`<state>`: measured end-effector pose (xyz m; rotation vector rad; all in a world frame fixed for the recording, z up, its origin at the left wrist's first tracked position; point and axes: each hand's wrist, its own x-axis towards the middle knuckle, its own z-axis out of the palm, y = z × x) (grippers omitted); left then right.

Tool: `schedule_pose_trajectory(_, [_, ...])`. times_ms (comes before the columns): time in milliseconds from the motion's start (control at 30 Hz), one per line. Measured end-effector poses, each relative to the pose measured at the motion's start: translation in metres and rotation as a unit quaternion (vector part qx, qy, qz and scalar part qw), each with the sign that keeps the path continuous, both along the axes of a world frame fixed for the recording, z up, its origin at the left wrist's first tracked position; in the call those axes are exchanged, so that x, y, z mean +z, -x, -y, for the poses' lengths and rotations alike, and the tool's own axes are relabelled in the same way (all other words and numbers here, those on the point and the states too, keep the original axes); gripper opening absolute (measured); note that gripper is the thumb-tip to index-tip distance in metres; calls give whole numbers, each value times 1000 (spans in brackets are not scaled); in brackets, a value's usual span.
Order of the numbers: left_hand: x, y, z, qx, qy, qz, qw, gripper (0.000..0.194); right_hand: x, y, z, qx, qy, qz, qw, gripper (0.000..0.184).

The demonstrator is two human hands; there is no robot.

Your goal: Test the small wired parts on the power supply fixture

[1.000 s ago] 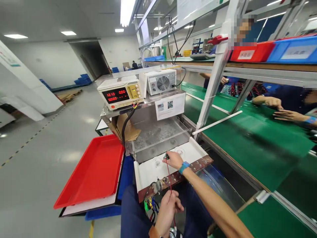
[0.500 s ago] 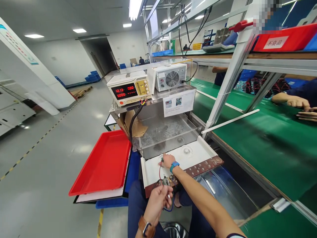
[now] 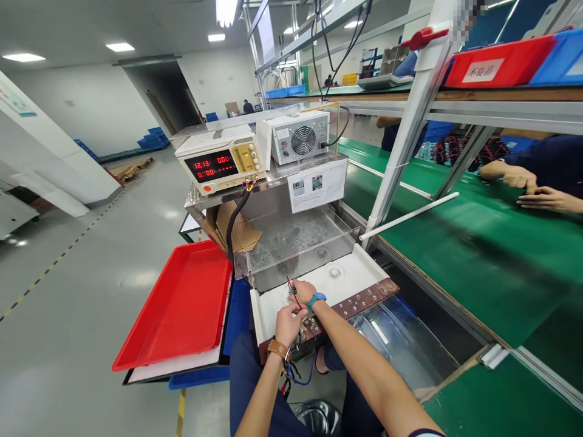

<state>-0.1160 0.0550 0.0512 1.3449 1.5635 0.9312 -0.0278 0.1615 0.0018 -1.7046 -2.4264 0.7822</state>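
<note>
My left hand [image 3: 288,325], with a brown-strapped watch at the wrist, is closed in a pinch on a thin red wire [image 3: 297,298]. Just beyond it my right hand [image 3: 304,292], wearing a blue wristband, is closed on a small green part [image 3: 292,291] that the red wire runs beside; the fingers cover most of it. Both hands are above the white tray [image 3: 359,273], close to its near edge. Along that edge runs a brown strip [image 3: 364,301] with metal studs. Small metal fittings [image 3: 310,328] sit on the strip beside my left hand.
A power supply [image 3: 214,161] with red digits and a grey fan-cooled unit [image 3: 300,139] stand on the metal shelf behind. At left lies a red tray [image 3: 182,303]. A green bench [image 3: 501,255] runs along the right, where a co-worker's hands [image 3: 537,188] are busy. Blue cables [image 3: 303,379] hang below.
My left hand has moved up and forward from the strip to beside my right hand. The red wire's end now points upward. The view has shifted slightly to the right.
</note>
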Motion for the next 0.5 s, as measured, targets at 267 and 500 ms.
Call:
schedule_pose_trajectory(267, [-14,-1,-2,-15,-6,-59,998,21,7,-1,3,-4,1,-11,1000,39])
schedule_pose_trajectory(500, [-20,0,-2,-14,-6,-70,997,22,7,0,6,-11,-8,-23,1000,35])
